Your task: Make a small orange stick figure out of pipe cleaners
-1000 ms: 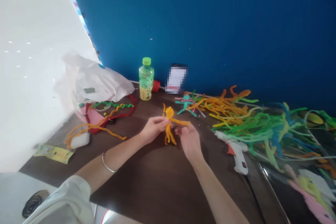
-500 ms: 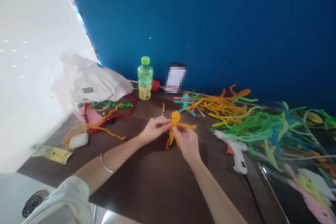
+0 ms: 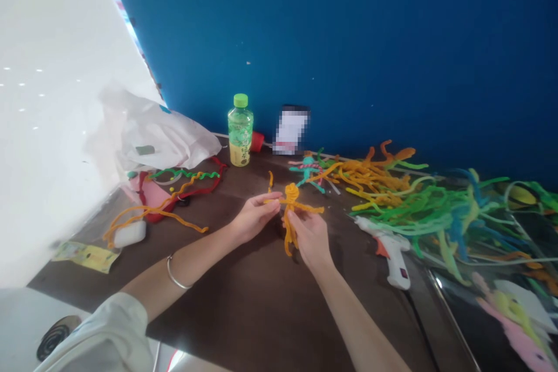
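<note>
An orange pipe-cleaner figure (image 3: pixel 291 203) with a coiled round head, two arms and dangling legs is held upright above the brown table. My right hand (image 3: pixel 310 235) grips its body from the right, thumb across the front. On the other side, my left hand (image 3: pixel 257 216) pinches the figure's left-hand arm between thumb and fingers. The figure's other arm sticks out to the right over my right hand. A short orange piece of pipe cleaner (image 3: pixel 271 180) stands just behind my left hand. Behind the figure lies a turquoise pipe-cleaner figure (image 3: pixel 309 170) with a pink-striped band.
Piles of orange pipe cleaners (image 3: pixel 366 174) and green ones (image 3: pixel 418 212) spread over the right side. A white glue gun (image 3: pixel 396 261) trails its cable nearby. A green-capped bottle (image 3: pixel 240 133) and a phone (image 3: pixel 291 129) stand at the back. A white plastic bag (image 3: pixel 174 139) lies left.
My left hand has shifted slightly left and down from the figure's body onto its arm, which now shows stretched leftward. The legs have come closer together below my right hand.
</note>
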{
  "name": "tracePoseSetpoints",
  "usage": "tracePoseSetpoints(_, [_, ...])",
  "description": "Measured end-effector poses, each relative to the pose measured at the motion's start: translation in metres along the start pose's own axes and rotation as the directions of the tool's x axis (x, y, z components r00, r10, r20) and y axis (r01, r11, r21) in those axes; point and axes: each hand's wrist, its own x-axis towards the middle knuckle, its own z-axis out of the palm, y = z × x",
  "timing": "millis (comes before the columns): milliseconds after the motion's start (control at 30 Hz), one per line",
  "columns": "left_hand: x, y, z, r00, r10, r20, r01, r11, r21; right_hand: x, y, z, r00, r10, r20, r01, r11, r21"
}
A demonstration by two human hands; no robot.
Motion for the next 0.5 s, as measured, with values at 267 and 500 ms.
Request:
tracePoseSetpoints(267, [-0.006,-0.008,0.008,0.997,0.048,-0.064,-0.053,0.995,-0.084,-0.010,0.000,0.017,0.999,-0.051,0.017,0.051,0.999,-0.018])
tracePoseSetpoints(500, [-0.011,-0.016,0.010,0.995,0.014,0.097,-0.011,0.999,-0.033,-0.012,0.004,0.019,0.994,-0.110,0.013,0.110,0.994,0.010])
